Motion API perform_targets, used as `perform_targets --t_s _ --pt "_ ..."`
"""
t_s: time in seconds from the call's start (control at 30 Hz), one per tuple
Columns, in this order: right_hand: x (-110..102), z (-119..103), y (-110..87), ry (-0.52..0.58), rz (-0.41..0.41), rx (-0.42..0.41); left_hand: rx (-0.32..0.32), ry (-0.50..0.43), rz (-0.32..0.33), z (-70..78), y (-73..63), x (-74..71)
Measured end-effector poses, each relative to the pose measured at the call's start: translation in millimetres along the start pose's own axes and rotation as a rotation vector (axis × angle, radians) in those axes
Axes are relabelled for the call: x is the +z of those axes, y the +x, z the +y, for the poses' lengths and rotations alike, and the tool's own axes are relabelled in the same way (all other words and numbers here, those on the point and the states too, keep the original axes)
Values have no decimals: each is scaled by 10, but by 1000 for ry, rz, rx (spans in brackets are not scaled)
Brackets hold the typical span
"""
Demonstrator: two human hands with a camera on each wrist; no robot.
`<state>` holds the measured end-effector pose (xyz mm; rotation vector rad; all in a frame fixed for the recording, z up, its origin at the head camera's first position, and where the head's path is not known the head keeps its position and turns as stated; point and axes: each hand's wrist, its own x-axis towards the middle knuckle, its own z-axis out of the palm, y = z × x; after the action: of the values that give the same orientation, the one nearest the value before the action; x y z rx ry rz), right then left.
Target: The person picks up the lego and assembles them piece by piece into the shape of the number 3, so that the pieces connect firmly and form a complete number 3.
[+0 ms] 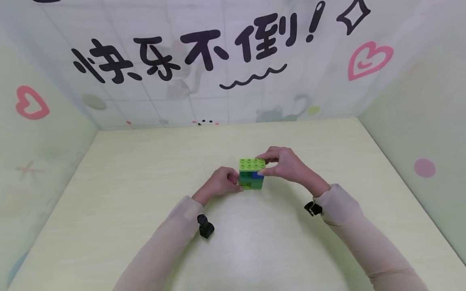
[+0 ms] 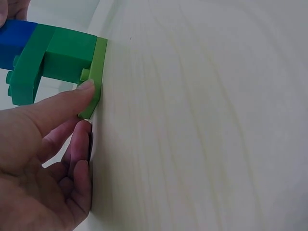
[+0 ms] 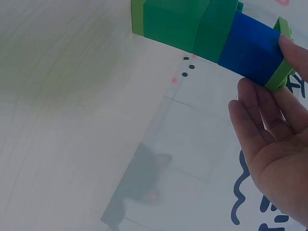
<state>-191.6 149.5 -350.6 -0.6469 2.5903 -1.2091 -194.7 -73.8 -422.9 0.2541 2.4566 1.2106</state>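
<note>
A stack of toy building bricks stands on the table in front of me. Its top is a studded lime-green plate (image 1: 252,165), with a blue brick (image 3: 250,50) beneath the right part. Under those come a dark green piece (image 3: 214,31), a green block (image 2: 71,53) and a light green base plate (image 2: 97,72) on the tabletop. My left hand (image 1: 219,182) pinches the base plate from the left, thumb on its upper side near a stud. From the right, my right hand (image 1: 287,165) grips the top plate and blue brick between thumb and fingers.
The pale wood-grain table (image 1: 145,161) runs back to a white wall (image 1: 218,105) with large black lettering. Pale green side walls (image 1: 418,133) close it in. Dark devices (image 1: 206,227) sit at both wrists.
</note>
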Motion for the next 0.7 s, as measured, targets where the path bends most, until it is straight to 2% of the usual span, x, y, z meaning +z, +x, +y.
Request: perform_targets --t_s 0.17,0.43,0.7 --pt "5 26 2 17 -12 -20 -11 -5 1 -7 0 1" --pt "26 143 -10 76 -15 -94 22 22 -12 -14 -44 12" --pt "-54 213 -74 113 -20 -89 44 -22 -26 0 -96 -44"
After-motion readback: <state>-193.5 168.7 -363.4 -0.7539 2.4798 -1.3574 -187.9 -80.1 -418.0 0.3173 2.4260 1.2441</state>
